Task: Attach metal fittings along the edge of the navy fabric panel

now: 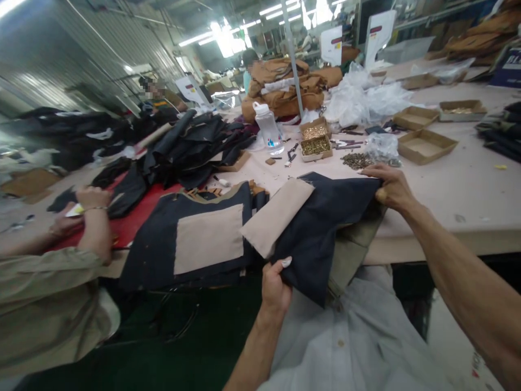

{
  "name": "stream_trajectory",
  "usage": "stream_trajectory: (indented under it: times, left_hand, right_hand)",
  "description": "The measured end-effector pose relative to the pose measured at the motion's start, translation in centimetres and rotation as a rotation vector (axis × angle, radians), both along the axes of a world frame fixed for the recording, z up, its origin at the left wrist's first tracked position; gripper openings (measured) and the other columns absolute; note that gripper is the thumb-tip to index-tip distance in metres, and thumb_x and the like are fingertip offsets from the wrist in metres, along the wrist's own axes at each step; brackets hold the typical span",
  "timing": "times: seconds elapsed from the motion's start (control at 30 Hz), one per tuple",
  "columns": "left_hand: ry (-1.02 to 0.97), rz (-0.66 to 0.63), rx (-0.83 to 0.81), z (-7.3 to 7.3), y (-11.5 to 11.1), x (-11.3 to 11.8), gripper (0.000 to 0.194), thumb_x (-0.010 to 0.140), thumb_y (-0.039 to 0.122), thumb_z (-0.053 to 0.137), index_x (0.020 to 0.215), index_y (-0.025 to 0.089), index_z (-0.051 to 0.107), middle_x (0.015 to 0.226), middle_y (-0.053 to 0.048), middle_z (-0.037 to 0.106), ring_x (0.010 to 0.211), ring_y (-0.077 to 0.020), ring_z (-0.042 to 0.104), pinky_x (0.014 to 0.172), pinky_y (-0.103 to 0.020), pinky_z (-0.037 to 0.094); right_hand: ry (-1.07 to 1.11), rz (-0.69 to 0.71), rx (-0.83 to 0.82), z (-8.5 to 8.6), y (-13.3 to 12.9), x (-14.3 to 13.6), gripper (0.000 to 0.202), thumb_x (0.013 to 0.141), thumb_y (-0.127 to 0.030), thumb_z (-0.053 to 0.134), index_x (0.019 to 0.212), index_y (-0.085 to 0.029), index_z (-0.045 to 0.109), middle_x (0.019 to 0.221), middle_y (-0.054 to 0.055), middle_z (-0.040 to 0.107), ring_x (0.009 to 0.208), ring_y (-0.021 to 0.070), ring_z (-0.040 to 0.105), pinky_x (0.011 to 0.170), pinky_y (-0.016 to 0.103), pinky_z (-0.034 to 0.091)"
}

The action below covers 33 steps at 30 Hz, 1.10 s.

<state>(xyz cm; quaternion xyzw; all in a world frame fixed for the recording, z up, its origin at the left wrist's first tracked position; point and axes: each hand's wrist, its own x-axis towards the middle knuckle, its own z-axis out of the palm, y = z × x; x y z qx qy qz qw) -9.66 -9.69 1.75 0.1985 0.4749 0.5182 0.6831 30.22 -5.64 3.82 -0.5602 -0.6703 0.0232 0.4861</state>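
Note:
A dark navy fabric piece (pixel 313 233) with a beige patch (pixel 280 214) and an olive underside (pixel 350 252) is stretched between my hands at the table's front edge. Low on its near edge, my left hand (pixel 275 288) pinches the cloth, thumb on top; the thumb tip carries something white. My right hand (pixel 393 187) is closed on the far right corner, its fingertips partly hidden by the cloth. Just left of it lies a stack of similar dark pieces (pixel 150 244), the top one bearing a beige patch (pixel 209 239) and overhanging the table edge.
Small boxes of metal fittings (pixel 315 146), a heap of loose fittings (pixel 356 161), hand tools (pixel 291 155) and a water bottle (pixel 267 127) stand beyond the cloth. Open cardboard trays (pixel 427 146) sit at right. A co-worker's hands (pixel 91 203) work over red material at left.

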Motion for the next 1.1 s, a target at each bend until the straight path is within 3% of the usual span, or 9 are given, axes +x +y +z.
stream_trajectory:
  times: [0.1, 0.17, 0.27, 0.43, 0.53, 0.67, 0.8, 0.97, 1.1]
  left_hand:
    - [-0.021, -0.015, -0.022, 0.1, -0.2, 0.0, 0.035, 0.066, 0.012, 0.076, 0.101, 0.013, 0.075, 0.112, -0.011, 0.076, 0.114, -0.0292, 0.069, 0.105, -0.043, 0.056]
    - [-0.024, -0.018, -0.006, 0.2, -0.3, -0.1, 0.033, 0.073, 0.022, 0.078, 0.105, 0.013, 0.075, 0.117, -0.013, 0.075, 0.117, -0.0289, 0.068, 0.102, -0.042, 0.057]
    - [0.088, 0.023, -0.013, -0.1, -0.2, -0.3, 0.04, 0.077, 0.033, 0.082, 0.112, 0.015, 0.073, 0.117, -0.013, 0.074, 0.111, -0.0273, 0.071, 0.095, -0.041, 0.061]
    - [0.198, 0.122, 0.015, -0.5, 0.4, -0.7, 0.031, 0.063, 0.017, 0.088, 0.09, 0.013, 0.074, 0.093, -0.008, 0.077, 0.086, -0.0216, 0.075, 0.086, -0.034, 0.062]
    - [0.099, 0.109, 0.106, 1.1, 0.4, -1.2, 0.023, 0.066, 0.019, 0.085, 0.085, 0.015, 0.073, 0.093, -0.006, 0.077, 0.095, -0.022, 0.074, 0.092, -0.034, 0.06]
    - [0.12, 0.073, 0.149, 3.9, 0.3, -2.9, 0.018, 0.067, 0.027, 0.081, 0.081, 0.019, 0.072, 0.086, -0.004, 0.076, 0.098, -0.0268, 0.073, 0.091, -0.041, 0.06]
    - [0.269, 0.116, 0.144, 4.9, 0.1, -4.8, 0.016, 0.064, 0.025, 0.079, 0.074, 0.02, 0.069, 0.076, -0.003, 0.073, 0.088, -0.0261, 0.073, 0.083, -0.042, 0.061]
    - [0.259, 0.069, 0.095, 4.6, -0.4, -4.6, 0.015, 0.06, 0.023, 0.077, 0.073, 0.016, 0.073, 0.077, -0.006, 0.075, 0.088, -0.0281, 0.073, 0.084, -0.042, 0.061]
    - [0.191, 0.077, 0.071, 4.2, -0.7, -3.8, 0.016, 0.06, 0.019, 0.076, 0.075, 0.015, 0.076, 0.083, -0.008, 0.077, 0.091, -0.0281, 0.073, 0.088, -0.041, 0.06]
  right_hand:
    - [-0.346, 0.015, -0.089, 1.4, -0.4, -1.3, 0.062, 0.064, -0.014, 0.067, 0.126, -0.022, 0.071, 0.129, 0.011, 0.064, 0.115, 0.0345, 0.058, 0.099, 0.049, 0.044]
    - [-0.431, 0.047, -0.122, 1.8, -0.9, -2.3, 0.064, 0.064, -0.013, 0.067, 0.127, -0.023, 0.07, 0.129, 0.011, 0.063, 0.115, 0.0345, 0.057, 0.099, 0.05, 0.042]
    - [-0.375, 0.09, -0.099, 1.9, -1.9, -3.5, 0.059, 0.072, -0.022, 0.067, 0.131, -0.024, 0.067, 0.13, 0.01, 0.063, 0.114, 0.0331, 0.057, 0.098, 0.049, 0.043]
    - [-0.198, 0.149, -0.039, 1.3, -3.8, -4.0, 0.051, 0.085, -0.044, 0.06, 0.133, -0.027, 0.066, 0.131, 0.01, 0.063, 0.116, 0.0322, 0.059, 0.097, 0.047, 0.046]
    - [-0.184, 0.198, -0.066, -0.4, -5.3, -3.9, 0.05, 0.088, -0.043, 0.057, 0.136, -0.029, 0.064, 0.137, 0.009, 0.061, 0.121, 0.0329, 0.058, 0.098, 0.049, 0.047]
    - [-0.25, 0.236, -0.114, -3.5, -7.3, -3.2, 0.057, 0.08, -0.022, 0.056, 0.136, -0.034, 0.064, 0.143, 0.007, 0.057, 0.127, 0.0325, 0.055, 0.102, 0.054, 0.046]
    - [-0.375, 0.233, -0.196, -3.5, -9.3, -3.3, 0.075, 0.065, -0.008, 0.054, 0.134, -0.035, 0.066, 0.151, 0.006, 0.049, 0.135, 0.0347, 0.048, 0.107, 0.062, 0.042]
    - [-0.427, 0.211, -0.204, -0.3, -11.7, -8.1, 0.076, 0.065, -0.01, 0.066, 0.138, -0.031, 0.061, 0.157, 0.009, 0.041, 0.141, 0.0402, 0.038, 0.112, 0.068, 0.034]
    - [-0.428, 0.259, -0.184, -0.4, -12.7, -13.8, 0.06, 0.077, -0.012, 0.066, 0.135, -0.028, 0.062, 0.151, 0.012, 0.048, 0.138, 0.0383, 0.042, 0.112, 0.068, 0.034]
